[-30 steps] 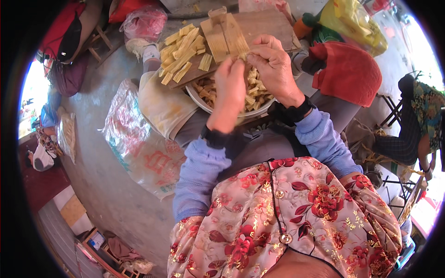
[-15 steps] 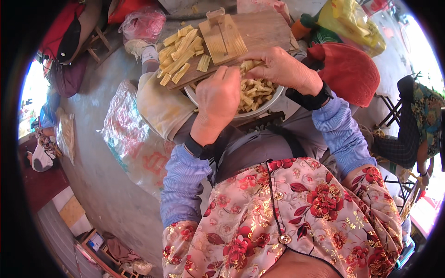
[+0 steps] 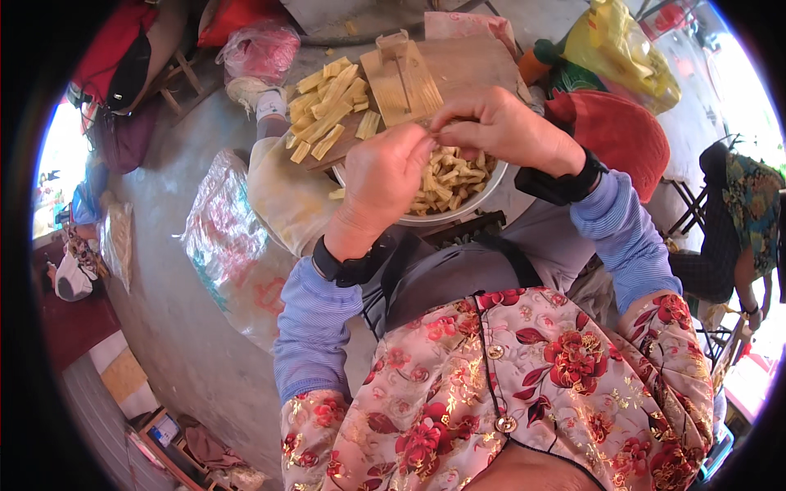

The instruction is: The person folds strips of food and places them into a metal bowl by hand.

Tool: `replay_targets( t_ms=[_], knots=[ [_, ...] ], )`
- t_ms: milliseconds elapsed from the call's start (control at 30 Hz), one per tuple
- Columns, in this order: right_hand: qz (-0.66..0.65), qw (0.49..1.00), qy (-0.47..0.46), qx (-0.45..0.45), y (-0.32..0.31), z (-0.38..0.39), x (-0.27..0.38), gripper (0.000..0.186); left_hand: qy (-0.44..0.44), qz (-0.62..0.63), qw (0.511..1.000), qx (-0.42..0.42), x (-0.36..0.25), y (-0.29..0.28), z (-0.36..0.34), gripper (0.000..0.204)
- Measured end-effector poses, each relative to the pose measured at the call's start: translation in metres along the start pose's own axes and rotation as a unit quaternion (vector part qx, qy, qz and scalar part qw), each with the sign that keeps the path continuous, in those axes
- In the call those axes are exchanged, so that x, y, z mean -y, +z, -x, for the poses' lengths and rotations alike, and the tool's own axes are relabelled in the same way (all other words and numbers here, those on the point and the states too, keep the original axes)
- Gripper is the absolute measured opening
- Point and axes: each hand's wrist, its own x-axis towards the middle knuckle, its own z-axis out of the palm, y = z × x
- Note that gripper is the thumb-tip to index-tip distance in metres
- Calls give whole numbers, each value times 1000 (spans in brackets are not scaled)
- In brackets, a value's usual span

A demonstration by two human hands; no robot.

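Observation:
My left hand [image 3: 381, 184] and my right hand [image 3: 512, 135] meet above a round metal basin [image 3: 468, 211], fingers pinched and fingertips nearly touching. Whatever lies between the fingertips is hidden or too small to name. Short yellowish dried pieces [image 3: 453, 178] fill the basin. Just beyond my hands, a wooden board [image 3: 479, 67] lies partly across the basin. On the board's left end is a pile of longer yellowish strips [image 3: 332, 102]. Beside them sits a small wooden block [image 3: 407, 86] with a narrow slot and an upright piece at its far end.
A shiny plastic sack [image 3: 225, 221] lies on the floor to the left. Beyond the board are a pink plastic bag [image 3: 260, 51] and a yellow bag [image 3: 622, 53]. A red cloth-like item [image 3: 618, 135] is right of the basin. Another person [image 3: 733, 229] is at the far right.
My hands have come together at the fingertips, the left one turning toward the right. The pale pieces seen at my right fingers earlier no longer show there. The view has shifted slightly.

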Motion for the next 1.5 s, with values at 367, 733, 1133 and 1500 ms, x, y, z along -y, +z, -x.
replay_targets(
  t_ms=[367,733,1133,1500],
  knots=[
    [106,993,-51,-4,2,8,3,20,-257,325,885,214,25,-8,-4,22],
    [102,989,20,-103,-1,-31,-41,23,-318,281,885,190,93,-2,-35,16],
    [317,940,-53,-117,18,-48,-79,13,-178,-134,972,78,76,20,-34,21],
    [388,893,-142,-176,16,-9,-58,21,-257,-43,960,103,56,-1,-9,22]
  ],
)
